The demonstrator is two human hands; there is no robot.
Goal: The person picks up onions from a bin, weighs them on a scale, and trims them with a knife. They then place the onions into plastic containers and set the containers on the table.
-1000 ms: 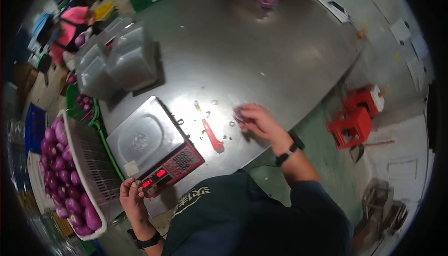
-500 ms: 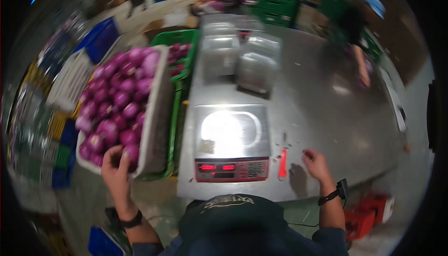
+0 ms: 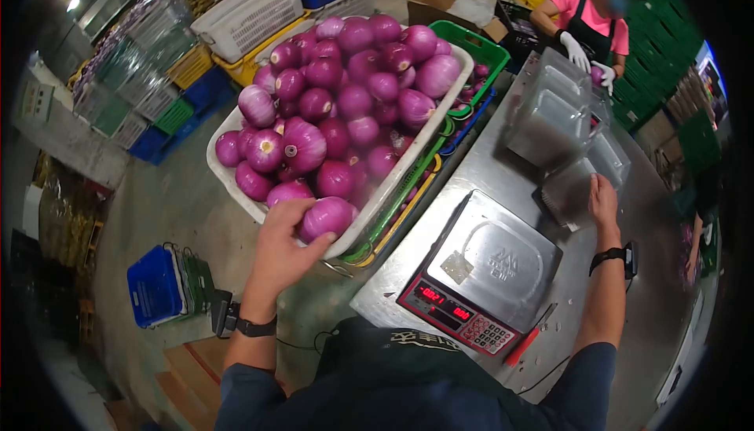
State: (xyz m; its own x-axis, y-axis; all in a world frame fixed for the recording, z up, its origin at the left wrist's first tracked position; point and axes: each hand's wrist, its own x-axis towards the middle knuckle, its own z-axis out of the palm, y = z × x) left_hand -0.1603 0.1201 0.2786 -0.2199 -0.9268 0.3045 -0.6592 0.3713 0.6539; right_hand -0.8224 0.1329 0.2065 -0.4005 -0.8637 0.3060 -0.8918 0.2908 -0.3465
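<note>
Left hand (image 3: 284, 252) has its grip clamped on a round purple onion (image 3: 328, 216), right hand (image 3: 603, 199) sits flat and open on clear plastic trays (image 3: 567, 187). Picking step I reckon; next needs a clean lift out.

1. Onions (image 3: 338, 109), upper centre: deep purple, some streaked pale pink-white.
2. The onion (image 3: 326, 217) at the lower rim: lighter lilac-pink.
3. Their basket (image 3: 225, 126): white. The green crate (image 3: 471, 42) sits behind it.
4. Scale (image 3: 495, 262), centre right: dull silver pan, red-edged panel, glowing red digits.
5. Tabletop (image 3: 652, 289): grey steel.
6. Lower left: a blue crate (image 3: 153, 286).
7. Upper right: a person (image 3: 589, 14) in pink shirt, black apron, white gloves.
</note>
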